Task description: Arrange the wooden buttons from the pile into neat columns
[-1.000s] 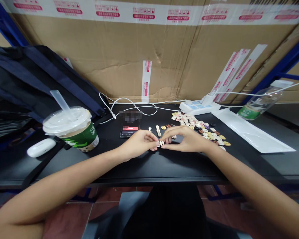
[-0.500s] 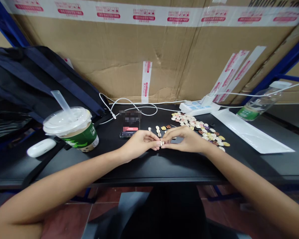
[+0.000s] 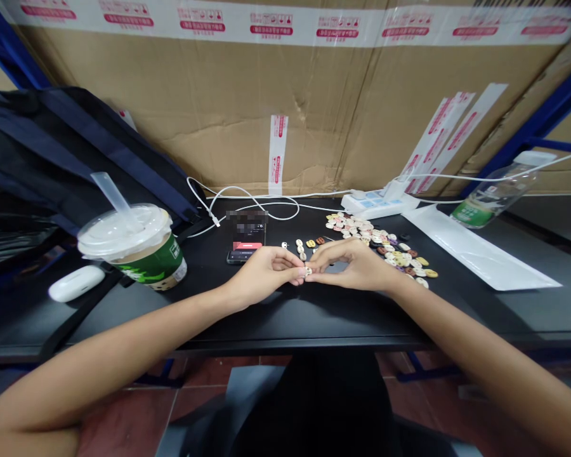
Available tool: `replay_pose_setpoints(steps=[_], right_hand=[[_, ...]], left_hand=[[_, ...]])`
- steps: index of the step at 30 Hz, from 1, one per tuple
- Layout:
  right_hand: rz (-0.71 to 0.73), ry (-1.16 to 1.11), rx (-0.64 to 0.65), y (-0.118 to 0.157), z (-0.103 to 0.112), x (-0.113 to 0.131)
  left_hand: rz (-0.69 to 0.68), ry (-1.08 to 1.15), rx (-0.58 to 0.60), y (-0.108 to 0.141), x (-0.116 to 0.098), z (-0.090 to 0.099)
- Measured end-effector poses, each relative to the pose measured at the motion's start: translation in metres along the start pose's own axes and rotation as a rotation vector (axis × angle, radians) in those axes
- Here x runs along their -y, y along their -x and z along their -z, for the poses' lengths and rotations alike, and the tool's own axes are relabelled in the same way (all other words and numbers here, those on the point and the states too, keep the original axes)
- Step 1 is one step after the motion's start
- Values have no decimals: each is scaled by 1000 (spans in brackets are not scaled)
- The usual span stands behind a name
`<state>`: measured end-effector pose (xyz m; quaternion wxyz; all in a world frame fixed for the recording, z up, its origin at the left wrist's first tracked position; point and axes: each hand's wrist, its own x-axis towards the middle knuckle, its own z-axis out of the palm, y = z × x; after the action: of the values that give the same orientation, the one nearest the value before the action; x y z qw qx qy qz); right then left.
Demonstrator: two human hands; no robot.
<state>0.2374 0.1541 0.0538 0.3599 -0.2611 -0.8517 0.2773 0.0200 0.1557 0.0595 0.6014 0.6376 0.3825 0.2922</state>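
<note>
A small cream piece with dark marks (image 3: 308, 271) is pinched between the fingertips of both hands, above the black table (image 3: 285, 327). My left hand (image 3: 273, 270) grips it from the left with thumb and forefinger, the other fingers curled. From the right, my right hand (image 3: 345, 263) closes thumb and fingertips on the same piece. Just behind the hands lie a short row of cream pieces (image 3: 299, 249), a yellow piece (image 3: 311, 244) and a brown piece (image 3: 320, 240). A pile of similar pieces in several colours (image 3: 356, 226) spreads behind and right of my right hand.
A lit phone (image 3: 246, 238) lies behind my left hand. At left are a lidded drink cup (image 3: 147, 254), a white case (image 3: 77, 283) and a backpack (image 3: 90, 146). At right are a power strip (image 3: 378, 203), a white packet (image 3: 480, 251) and a bottle (image 3: 495, 193).
The cream piece has turned slightly between my fingertips, and its marks show differently. Both hands stay nearly in place. The view has shifted a little.
</note>
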Motion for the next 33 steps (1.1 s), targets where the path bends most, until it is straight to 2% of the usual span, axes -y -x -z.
replay_pose_setpoints(steps=[5, 7, 9, 12, 14, 17, 22, 33], right_hand=[[5, 6, -26, -1, 0, 0], [16, 65, -27, -2, 3, -1], [20, 163, -10, -2, 7, -2], [15, 331, 45, 0, 15, -5], [3, 415, 81, 1, 20, -8], [-14, 479, 119, 2, 25, -12], [-23, 521, 145, 3, 28, -16], [30, 519, 125, 3, 25, -13]], left_hand=[[-65, -20, 24, -2, 1, 1], [-140, -118, 32, -3, 2, 4], [-272, -351, -16, -3, 2, 9], [-492, -845, -154, -1, 1, 15], [-549, -1086, -176, 0, 1, 17], [-507, -1261, -123, 1, 2, 18], [-409, -1365, -77, 2, 2, 16], [-392, -1303, -23, 8, 0, 9]])
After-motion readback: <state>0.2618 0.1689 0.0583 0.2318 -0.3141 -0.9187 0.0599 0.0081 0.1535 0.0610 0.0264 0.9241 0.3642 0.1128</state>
